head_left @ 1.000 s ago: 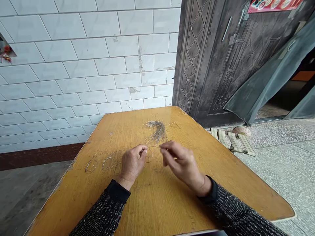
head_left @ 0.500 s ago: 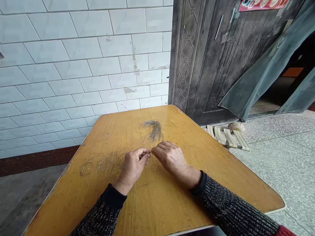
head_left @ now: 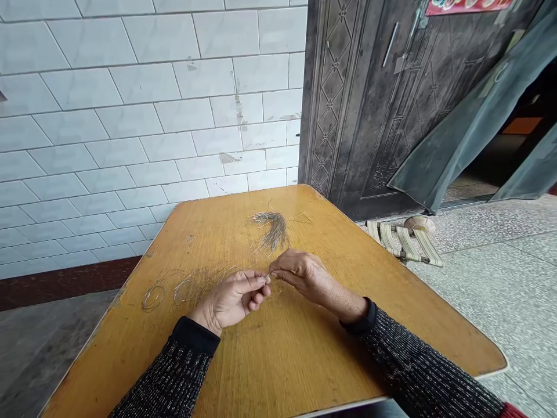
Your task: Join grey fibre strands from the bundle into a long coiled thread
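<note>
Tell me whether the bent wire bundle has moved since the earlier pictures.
No. Judged against the far right corner of the table, the bent wire bundle lies in the same spot, its bend unchanged.

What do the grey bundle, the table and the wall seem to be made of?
Bundle: probably thin metal wire, dull silver; strands hold a bend. Table: wood or laminate, slightly glossy; grain lines show. Wall: likely glazed ceramic tile, pale, smooth; joints and sheen show.

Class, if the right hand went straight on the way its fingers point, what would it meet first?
Apart from the thin wire at its fingertips, the right hand would likely meet the left hand first; depth is unclear.
</note>
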`<state>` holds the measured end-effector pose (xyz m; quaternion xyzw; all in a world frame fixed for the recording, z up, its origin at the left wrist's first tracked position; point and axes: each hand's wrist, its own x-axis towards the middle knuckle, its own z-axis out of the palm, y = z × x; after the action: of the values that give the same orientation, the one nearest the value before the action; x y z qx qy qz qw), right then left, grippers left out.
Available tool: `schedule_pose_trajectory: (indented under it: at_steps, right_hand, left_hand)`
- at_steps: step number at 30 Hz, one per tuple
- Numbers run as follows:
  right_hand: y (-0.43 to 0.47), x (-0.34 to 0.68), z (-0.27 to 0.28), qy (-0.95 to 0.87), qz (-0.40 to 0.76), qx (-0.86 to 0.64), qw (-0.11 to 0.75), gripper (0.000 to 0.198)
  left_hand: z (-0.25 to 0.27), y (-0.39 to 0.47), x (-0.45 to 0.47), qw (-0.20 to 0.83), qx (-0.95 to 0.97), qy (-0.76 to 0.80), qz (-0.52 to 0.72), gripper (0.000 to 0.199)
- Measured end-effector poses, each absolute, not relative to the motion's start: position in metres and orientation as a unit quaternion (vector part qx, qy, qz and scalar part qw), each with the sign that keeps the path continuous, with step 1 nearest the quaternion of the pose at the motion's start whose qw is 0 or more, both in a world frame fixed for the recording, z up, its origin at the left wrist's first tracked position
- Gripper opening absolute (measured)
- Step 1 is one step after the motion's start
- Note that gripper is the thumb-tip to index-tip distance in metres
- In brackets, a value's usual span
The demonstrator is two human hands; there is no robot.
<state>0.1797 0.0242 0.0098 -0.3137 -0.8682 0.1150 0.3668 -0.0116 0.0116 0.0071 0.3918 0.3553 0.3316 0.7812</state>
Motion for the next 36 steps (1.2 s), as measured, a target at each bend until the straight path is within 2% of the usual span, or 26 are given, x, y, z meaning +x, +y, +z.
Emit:
schedule_pose_trajectory:
  at_steps: [8, 15, 19, 24, 27, 31, 36]
  right_hand:
    - [0.025, 0.183, 0.013, -0.877, 0.119, -0.294, 0.362, 0.024]
    - [0.023, 0.184, 0.016, -0.872, 0.104, -0.330, 0.347, 0.022]
    - [0.024, 0.184, 0.016, -0.869, 0.101, -0.354, 0.332, 0.019]
    - [0.023, 0.179, 0.013, -0.854, 0.133, -0.380, 0.330, 0.018]
    - [0.021, 0.175, 0.012, -0.849, 0.137, -0.393, 0.325, 0.019]
    - [0.019, 0.173, 0.013, -0.848, 0.129, -0.400, 0.322, 0.018]
    - [0.016, 0.170, 0.015, -0.843, 0.153, -0.404, 0.320, 0.020]
  left_hand:
    - [0.006, 0.010, -0.012, 0.787, 0.408, 0.331, 0.325, 0.020]
    - [0.014, 0.005, -0.006, 0.670, 0.516, 0.397, 0.357, 0.019]
    - [0.009, 0.005, 0.000, 0.489, 0.627, 0.461, 0.395, 0.018]
    - [-0.004, 0.008, 0.001, 0.094, 0.787, 0.471, 0.386, 0.013]
    - [-0.007, 0.007, 0.000, -0.020, 0.814, 0.459, 0.356, 0.014]
    - [-0.007, 0.006, 0.001, -0.020, 0.815, 0.463, 0.347, 0.018]
    - [-0.005, 0.005, 0.002, 0.085, 0.788, 0.459, 0.402, 0.018]
